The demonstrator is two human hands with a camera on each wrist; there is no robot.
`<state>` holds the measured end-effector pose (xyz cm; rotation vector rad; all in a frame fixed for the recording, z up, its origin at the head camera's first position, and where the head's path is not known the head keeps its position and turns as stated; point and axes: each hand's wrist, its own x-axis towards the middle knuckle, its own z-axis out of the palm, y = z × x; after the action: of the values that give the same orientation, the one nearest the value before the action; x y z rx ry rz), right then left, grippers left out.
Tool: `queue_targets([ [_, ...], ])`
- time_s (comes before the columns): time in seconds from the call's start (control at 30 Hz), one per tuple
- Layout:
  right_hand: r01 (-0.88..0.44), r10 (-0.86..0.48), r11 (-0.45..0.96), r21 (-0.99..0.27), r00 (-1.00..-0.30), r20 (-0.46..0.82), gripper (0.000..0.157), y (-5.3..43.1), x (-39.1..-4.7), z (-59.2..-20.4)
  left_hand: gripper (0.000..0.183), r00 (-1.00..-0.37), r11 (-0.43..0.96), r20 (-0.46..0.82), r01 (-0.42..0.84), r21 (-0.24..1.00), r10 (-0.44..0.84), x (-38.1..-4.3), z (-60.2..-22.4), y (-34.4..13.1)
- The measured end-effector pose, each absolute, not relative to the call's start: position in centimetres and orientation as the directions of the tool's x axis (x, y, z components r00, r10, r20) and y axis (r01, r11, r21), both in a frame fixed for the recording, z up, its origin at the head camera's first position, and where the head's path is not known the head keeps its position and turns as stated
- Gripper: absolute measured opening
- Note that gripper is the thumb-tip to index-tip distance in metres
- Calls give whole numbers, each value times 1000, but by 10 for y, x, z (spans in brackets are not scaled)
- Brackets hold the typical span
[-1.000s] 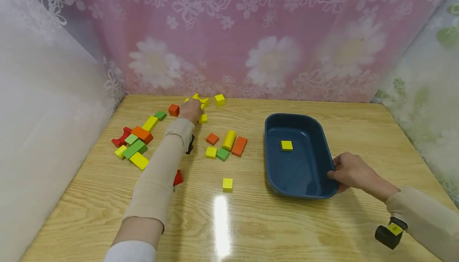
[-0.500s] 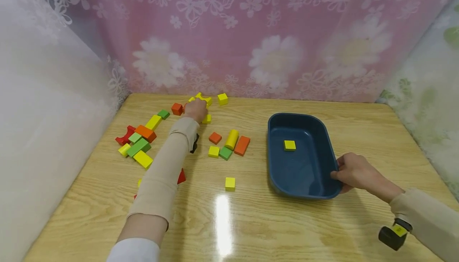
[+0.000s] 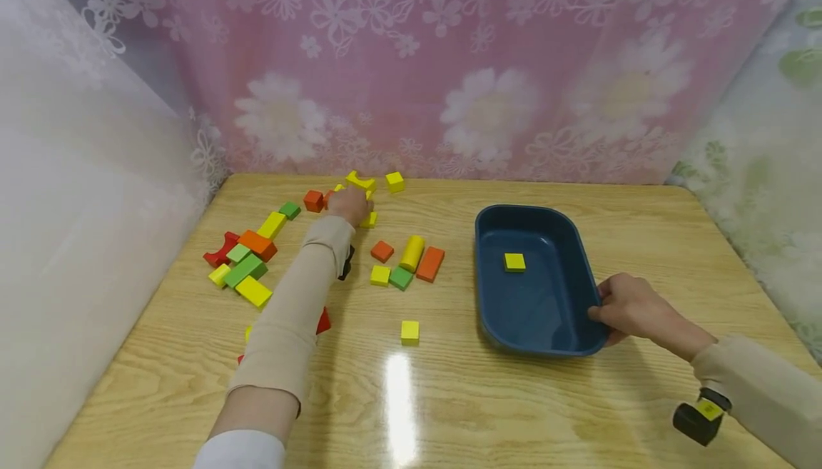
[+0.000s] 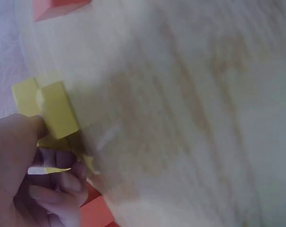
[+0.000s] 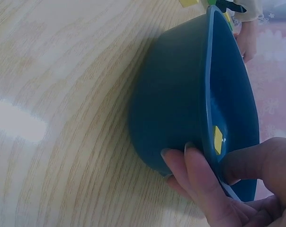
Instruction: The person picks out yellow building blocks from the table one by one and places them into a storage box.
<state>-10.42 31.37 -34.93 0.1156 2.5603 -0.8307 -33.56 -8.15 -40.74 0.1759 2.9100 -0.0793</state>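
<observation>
My left hand (image 3: 349,205) is at the far left-centre of the table among yellow blocks. In the left wrist view its fingers are curled and the thumb and fingers pinch a yellow block (image 4: 60,111); the grip is partly hidden. Just behind the hand lies a yellow arch block (image 3: 361,182). My right hand (image 3: 632,306) grips the near right rim of a dark blue tub (image 3: 539,344), thumb inside and fingers against the outer wall, as the right wrist view shows. One flat yellow block (image 3: 514,263) lies in the tub.
Left of the left arm lies a cluster of red, green, orange and yellow blocks (image 3: 246,269). A yellow cylinder (image 3: 412,253) stands among small blocks mid-table. Nearer is a lone yellow block (image 3: 409,333). The pink curtain (image 3: 449,126) hangs behind the table's far edge.
My left hand has drawn slightly back towards me, showing more of the yellow arch block. A yellow block beside it has shifted slightly the same way. The right hand keeps its grip on the tub.
</observation>
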Motion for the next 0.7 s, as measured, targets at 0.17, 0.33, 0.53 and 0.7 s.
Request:
queue_targets([
  [0.17,205,-59,814,-543,-902,-428,29,314,-102,-349,64,-976,991,-196,111,-74,95,-327,-409,-77],
  [0.33,188,-64,828,-527,-903,-424,30,313,-103,-350,63,-977,975,-178,147,-164,117,-318,-407,-77],
  [0.53,193,-62,828,-526,-902,-427,32,314,-103,-349,42,-947,928,-240,275,-250,216,-323,-405,-76],
  [0.7,201,-58,822,-533,-902,-429,33,315,-103,-349,36,-923,902,-275,341,-265,268,-328,-405,-79],
])
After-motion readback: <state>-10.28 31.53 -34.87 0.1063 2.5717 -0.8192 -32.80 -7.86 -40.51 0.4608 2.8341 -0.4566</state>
